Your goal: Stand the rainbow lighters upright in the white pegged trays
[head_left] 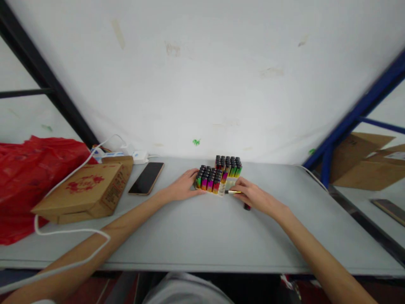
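Observation:
Several shiny lighters (209,180) with black tops stand upright in rows in a pale tray (221,190). My left hand (183,185) is closed around the left side of this tray. Pinched in the fingers of my right hand (249,193) is one gold lighter (233,192), lying sideways with its black end pointing left, near the tray's right end. Another dark red and black lighter (247,207) shows partly beneath my right hand. Behind, a second group of upright lighters (232,165) in green, yellow and red stands close to the wall.
A dark phone (147,178) lies left of my left hand. Further left are a brown cardboard box (85,190), a red plastic bag (31,177) and a white power strip (139,157). One white cable crosses my left forearm. Blue shelf posts (348,118) and cardboard boxes (363,164) stand right.

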A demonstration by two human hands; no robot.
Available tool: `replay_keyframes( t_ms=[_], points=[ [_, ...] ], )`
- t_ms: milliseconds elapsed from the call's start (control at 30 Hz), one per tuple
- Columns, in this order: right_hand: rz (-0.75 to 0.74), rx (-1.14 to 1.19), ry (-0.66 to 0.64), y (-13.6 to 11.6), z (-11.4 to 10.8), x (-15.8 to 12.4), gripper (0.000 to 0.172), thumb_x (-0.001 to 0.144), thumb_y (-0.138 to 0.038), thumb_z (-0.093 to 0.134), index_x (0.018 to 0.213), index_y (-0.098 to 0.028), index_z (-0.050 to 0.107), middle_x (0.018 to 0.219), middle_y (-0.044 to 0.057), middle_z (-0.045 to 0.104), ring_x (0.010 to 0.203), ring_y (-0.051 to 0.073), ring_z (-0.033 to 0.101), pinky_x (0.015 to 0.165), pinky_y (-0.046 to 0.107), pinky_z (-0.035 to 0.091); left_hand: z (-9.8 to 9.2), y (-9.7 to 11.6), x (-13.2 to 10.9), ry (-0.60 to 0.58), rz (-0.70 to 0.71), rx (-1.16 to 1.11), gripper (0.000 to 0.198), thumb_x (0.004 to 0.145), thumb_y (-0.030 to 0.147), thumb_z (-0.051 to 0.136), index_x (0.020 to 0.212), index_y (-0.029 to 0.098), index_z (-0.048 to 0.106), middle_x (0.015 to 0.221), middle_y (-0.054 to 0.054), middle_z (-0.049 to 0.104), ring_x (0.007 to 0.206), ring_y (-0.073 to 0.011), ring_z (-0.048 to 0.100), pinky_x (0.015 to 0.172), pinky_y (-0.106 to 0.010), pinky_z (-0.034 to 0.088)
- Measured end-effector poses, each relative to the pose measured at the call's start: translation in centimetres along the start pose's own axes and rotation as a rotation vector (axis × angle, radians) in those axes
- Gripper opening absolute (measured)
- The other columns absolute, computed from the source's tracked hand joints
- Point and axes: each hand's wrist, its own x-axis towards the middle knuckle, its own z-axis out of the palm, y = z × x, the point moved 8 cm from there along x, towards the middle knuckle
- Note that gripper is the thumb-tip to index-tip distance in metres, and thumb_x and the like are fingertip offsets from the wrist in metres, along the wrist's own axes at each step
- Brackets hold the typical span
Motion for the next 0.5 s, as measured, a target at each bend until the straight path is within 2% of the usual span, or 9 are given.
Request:
replay_keyframes(
  t_ms=[100, 200, 267, 367, 500],
  points=[
    [0.172, 0.266, 0.096, 1.4, -1.3, -0.2, 0.023, 0.114, -0.044, 0.064, 0.118, -0.024, 0.074, 0.109, 0.01, 0.079, 0.087, 0.024, 0.077, 0.084, 0.038, 0.066, 0.0, 0.2, -0.2, -0.008, 0.007, 0.006, 0.089, 0.104, 0.08, 0.073, 0.168, 0.021, 0.057, 0.172, -0.023, 0.059, 0.16, -0.0467, 0.057, 0.138, -0.066, 0.046],
    [0.363, 0.589, 0.224, 2.5, -1.3, 0.5, 0.038, 0.107, -0.063, 0.067, 0.112, -0.026, 0.061, 0.092, 0.003, 0.076, 0.065, 0.018, 0.065, 0.065, 0.033, 0.058, -0.2, 0.5, -0.3, 0.0, 0.012, 0.003, 0.087, 0.104, 0.079, 0.074, 0.168, 0.023, 0.058, 0.17, -0.023, 0.061, 0.158, -0.0463, 0.058, 0.137, -0.066, 0.047],
    [0.435, 0.739, 0.296, 2.5, -0.6, 1.5, 0.048, 0.101, -0.074, 0.068, 0.11, -0.028, 0.057, 0.082, -0.003, 0.07, 0.058, 0.016, 0.056, 0.056, 0.029, 0.049, -0.2, 0.5, -0.3, 0.008, 0.005, 0.008, 0.089, 0.104, 0.08, 0.073, 0.169, 0.022, 0.056, 0.17, -0.024, 0.061, 0.158, -0.0461, 0.059, 0.136, -0.066, 0.048],
    [0.472, 0.708, 0.374, 1.9, 0.4, 2.5, 0.057, 0.098, -0.084, 0.065, 0.099, -0.027, 0.058, 0.067, -0.007, 0.052, 0.056, 0.014, 0.043, 0.052, 0.027, 0.035, -0.1, 0.5, -0.3, -0.001, 0.012, 0.01, 0.09, 0.104, 0.081, 0.07, 0.169, 0.02, 0.056, 0.17, -0.025, 0.06, 0.158, -0.0459, 0.058, 0.137, -0.066, 0.047],
    [0.451, 0.502, 0.419, 0.7, 0.9, 2.2, 0.076, 0.095, -0.097, 0.057, 0.07, -0.027, 0.048, 0.062, -0.005, 0.042, 0.06, 0.014, 0.039, 0.058, 0.031, 0.03, 0.0, 0.2, -0.2, -0.009, 0.016, -0.001, 0.09, 0.105, 0.082, 0.07, 0.17, 0.022, 0.055, 0.173, -0.023, 0.059, 0.161, -0.0456, 0.056, 0.139, -0.066, 0.045]
  ],
)
